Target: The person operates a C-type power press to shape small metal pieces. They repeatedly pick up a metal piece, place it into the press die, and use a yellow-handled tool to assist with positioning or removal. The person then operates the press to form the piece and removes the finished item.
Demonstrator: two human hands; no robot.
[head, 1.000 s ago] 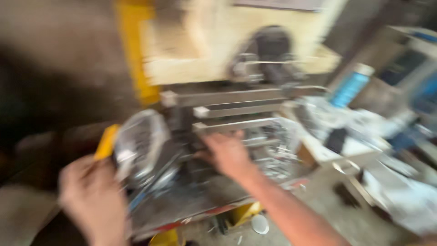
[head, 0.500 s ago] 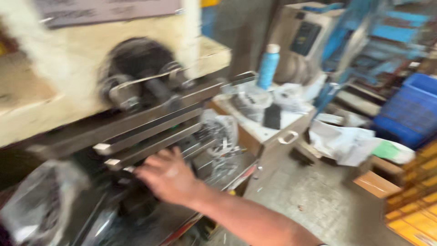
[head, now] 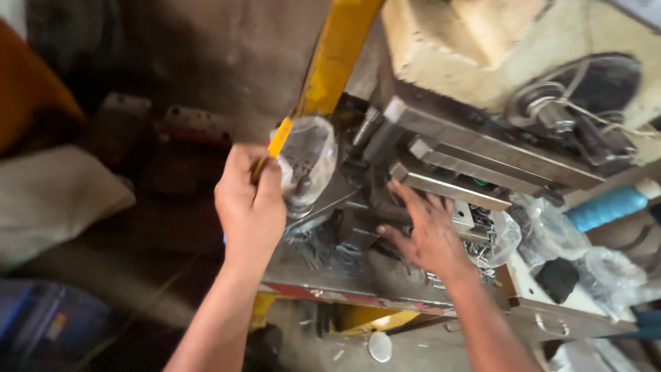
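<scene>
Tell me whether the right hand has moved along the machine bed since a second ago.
Cannot tell for sure: the camera swung a lot. The right hand stays spread on the metal bed, just below the stepped steel bars, as before.

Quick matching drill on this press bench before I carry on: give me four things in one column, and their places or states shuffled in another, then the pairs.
Things:
1. left hand
2. right hand
3. blue cylindrical bottle
4. clear plastic bag of small metal parts

Places or states:
A. lying at the right edge, beyond the steel bars
B. spread flat on the grimy machine bed
C. gripped beside the yellow post
D. closed around the bag's edge

Pairs: 1-D, 2-B, 3-A, 4-C
</scene>
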